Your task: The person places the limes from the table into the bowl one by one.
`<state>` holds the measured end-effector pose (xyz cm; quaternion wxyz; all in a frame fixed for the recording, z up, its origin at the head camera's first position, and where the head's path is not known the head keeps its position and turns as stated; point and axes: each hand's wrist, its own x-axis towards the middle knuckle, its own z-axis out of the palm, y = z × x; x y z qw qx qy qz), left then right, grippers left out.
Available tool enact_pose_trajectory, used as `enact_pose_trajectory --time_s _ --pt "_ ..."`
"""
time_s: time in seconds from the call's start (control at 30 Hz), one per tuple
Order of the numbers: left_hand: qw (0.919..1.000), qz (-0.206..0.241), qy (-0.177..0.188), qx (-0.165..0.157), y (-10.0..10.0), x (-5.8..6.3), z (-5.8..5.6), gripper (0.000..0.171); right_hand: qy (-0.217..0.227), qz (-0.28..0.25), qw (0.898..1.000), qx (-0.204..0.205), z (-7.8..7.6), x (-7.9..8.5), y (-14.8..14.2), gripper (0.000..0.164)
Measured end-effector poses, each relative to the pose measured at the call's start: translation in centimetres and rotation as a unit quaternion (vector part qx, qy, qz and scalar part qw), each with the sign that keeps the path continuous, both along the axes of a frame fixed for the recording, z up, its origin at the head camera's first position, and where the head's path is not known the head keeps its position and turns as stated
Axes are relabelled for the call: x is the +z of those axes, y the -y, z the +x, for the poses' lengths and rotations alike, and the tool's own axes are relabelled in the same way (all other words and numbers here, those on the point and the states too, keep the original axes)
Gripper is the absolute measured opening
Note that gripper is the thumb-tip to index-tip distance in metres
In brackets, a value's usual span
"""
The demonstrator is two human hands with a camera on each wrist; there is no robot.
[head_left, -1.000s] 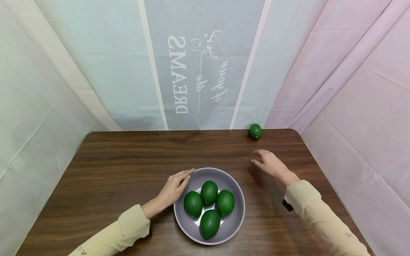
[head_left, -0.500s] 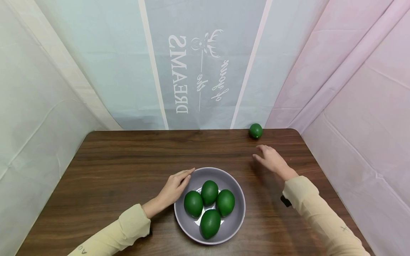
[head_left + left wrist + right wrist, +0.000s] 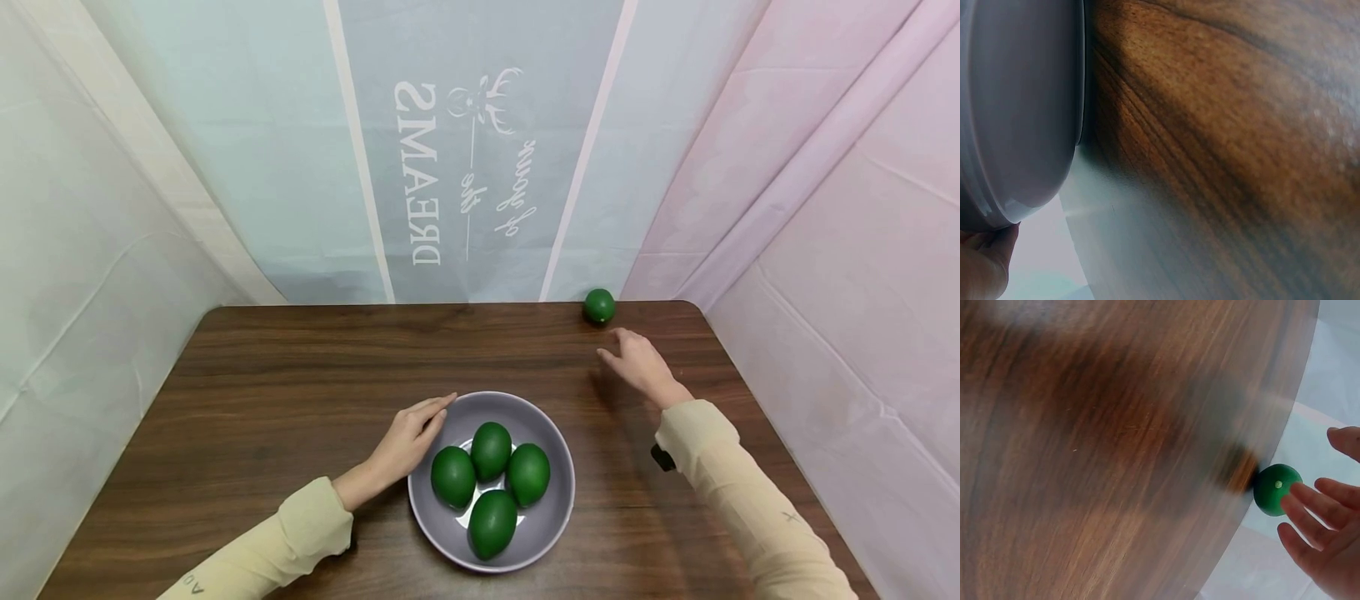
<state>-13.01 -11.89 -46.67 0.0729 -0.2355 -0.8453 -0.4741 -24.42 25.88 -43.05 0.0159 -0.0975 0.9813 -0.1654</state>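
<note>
A grey-purple bowl [image 3: 555,533] stands on the table, with several dark green limes [image 3: 492,523] inside. My left hand [image 3: 405,437] rests on the left side of its rim, fingers extended together. In the left wrist view, the bowl's outer wall [image 3: 1022,100] fills the left side, and part of the hand [image 3: 985,262] shows at its rim. Another lime [image 3: 599,306] sits by the table's far edge on the right. My right hand [image 3: 637,364] is just short of that lime, thumb and fingers spread and holding nothing. In the right wrist view, the fingertips overlap the lime [image 3: 1269,490].
The dark wood-grain table [image 3: 300,358] ends at a straight far edge with rounded corners. Behind it hangs a pale blue-grey cloth [image 3: 480,167] with mirrored lettering. White cloth walls [image 3: 847,317] stand close along both sides.
My right hand has moved forward over the table, closer to the far lime. The left hand, the bowl and the limes have stayed in place.
</note>
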Motion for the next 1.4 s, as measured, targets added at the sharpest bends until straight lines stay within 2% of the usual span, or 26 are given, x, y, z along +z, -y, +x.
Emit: enact_pose_trajectory --time_s 0.77,1.4 --pt "1.0 0.0 0.003 0.002 0.0 -0.1 0.0 0.031 -0.048 -0.032 0.996 -0.069 -1.2 0.2 0.6 0.051" --pt "1.0 0.0 0.001 -0.002 0.0 0.0 0.0 0.031 -0.049 -0.048 0.991 -0.112 -2.4 0.4 0.7 0.056"
